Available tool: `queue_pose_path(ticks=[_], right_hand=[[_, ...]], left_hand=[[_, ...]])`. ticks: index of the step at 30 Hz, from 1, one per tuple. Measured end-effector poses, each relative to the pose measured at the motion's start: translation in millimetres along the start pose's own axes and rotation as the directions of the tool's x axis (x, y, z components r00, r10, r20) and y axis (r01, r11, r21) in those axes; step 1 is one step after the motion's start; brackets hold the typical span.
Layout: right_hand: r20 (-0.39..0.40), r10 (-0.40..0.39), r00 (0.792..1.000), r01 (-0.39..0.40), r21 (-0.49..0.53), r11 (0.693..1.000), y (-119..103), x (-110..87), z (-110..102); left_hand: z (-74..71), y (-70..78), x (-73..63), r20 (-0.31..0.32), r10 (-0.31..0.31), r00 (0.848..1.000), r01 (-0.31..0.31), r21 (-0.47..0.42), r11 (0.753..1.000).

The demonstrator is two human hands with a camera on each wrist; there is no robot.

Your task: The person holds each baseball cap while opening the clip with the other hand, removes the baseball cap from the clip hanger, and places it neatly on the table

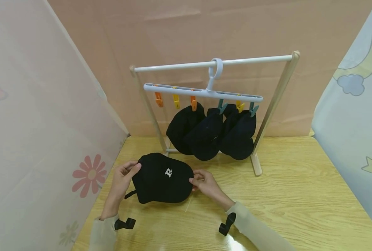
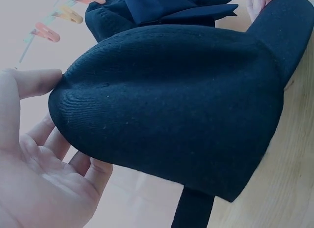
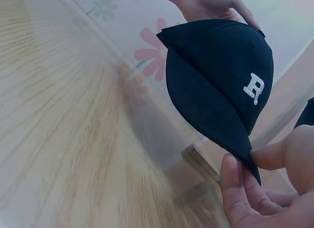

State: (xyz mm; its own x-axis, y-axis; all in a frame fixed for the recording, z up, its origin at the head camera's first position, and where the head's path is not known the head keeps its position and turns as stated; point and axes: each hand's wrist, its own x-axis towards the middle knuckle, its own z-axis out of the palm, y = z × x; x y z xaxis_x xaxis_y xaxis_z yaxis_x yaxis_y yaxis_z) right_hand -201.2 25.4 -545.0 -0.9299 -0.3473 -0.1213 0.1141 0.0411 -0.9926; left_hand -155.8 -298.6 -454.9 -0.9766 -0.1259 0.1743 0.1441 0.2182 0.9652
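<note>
A black baseball cap [image 1: 156, 179] with a white letter R on its front is held between both hands, above the table at the left. My left hand [image 1: 123, 177] pinches the crown at its back end, thumb on one side and fingers on the other. With thumb and fingers, my right hand [image 1: 206, 183] pinches the edge of the brim, as the right wrist view also shows. A short black strap [image 2: 194, 208] hangs from the cap's back edge. Behind the cap, several dark caps [image 1: 204, 134] hang by clips from a pale hanger [image 1: 176, 90].
A wooden stand [image 1: 277, 101] with a white rail [image 1: 255, 60] carries the hanger. At the hanger's left end, an orange clip [image 1: 159, 100] and a yellow clip [image 1: 176, 101] hold nothing. Patterned cloth walls [image 1: 41, 122] border the wooden table [image 1: 299, 188].
</note>
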Motion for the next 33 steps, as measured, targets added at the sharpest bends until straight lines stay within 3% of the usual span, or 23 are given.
queue_pose_path(ticks=[10, 20, 33], right_hand=[[-0.011, -0.014, 1.0, 0.013, -0.013, 1.0, 6, 0.2, 0], [-0.006, -0.018, 1.0, 0.018, -0.063, 0.998, 10, 0.3, -2], [-0.004, -0.013, 1.0, 0.013, -0.102, 0.995, 15, -1.1, -2]], left_hand=[[1.3, -10.0, -2.1, 0.001, 0.019, 1.0, -0.019, -0.025, 1.0], [3.7, -13.8, -0.2, 0.019, -0.034, 0.999, 0.034, 0.011, 0.999], [4.9, -23.9, -1.2, 0.024, -0.017, 1.0, 0.018, -0.046, 0.999]])
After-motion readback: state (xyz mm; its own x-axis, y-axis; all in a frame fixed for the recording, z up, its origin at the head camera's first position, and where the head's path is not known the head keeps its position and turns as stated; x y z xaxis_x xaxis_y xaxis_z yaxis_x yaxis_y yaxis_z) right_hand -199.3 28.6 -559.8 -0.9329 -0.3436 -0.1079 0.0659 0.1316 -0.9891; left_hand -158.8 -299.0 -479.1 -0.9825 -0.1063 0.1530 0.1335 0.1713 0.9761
